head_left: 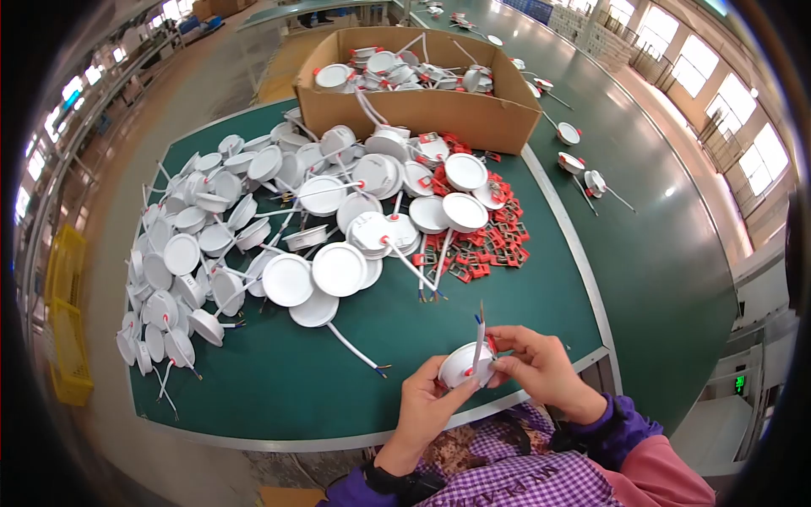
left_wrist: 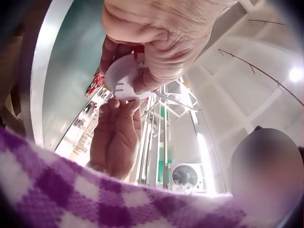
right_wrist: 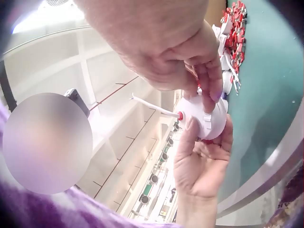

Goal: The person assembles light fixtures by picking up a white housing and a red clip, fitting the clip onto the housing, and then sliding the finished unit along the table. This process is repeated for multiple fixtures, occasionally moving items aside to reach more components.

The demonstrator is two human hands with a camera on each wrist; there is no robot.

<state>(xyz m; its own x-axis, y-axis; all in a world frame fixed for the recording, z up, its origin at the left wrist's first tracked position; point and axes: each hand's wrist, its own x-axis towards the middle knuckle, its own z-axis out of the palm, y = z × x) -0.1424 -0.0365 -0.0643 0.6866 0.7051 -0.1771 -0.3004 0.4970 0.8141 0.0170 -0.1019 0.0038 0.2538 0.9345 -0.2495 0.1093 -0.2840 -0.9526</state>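
Left of the green table (head_left: pixel 270 384) stretches greyish floor (head_left: pixel 182 93) with yellow crates (head_left: pixel 71 346); right of it runs a long green counter (head_left: pixel 663 279) and, farther right of the table, windows (head_left: pixel 732 107) (glaring with daylight).

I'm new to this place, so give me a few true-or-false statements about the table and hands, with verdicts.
1. The left hand holds a white disc. True.
2. The cardboard box is empty. False: more discs lie in the box.
3. Small red parts lie on the green table. True.
4. The right hand reaches into the box. False: the right hand touches the held disc.
5. A white cable comes out of the held disc. True.
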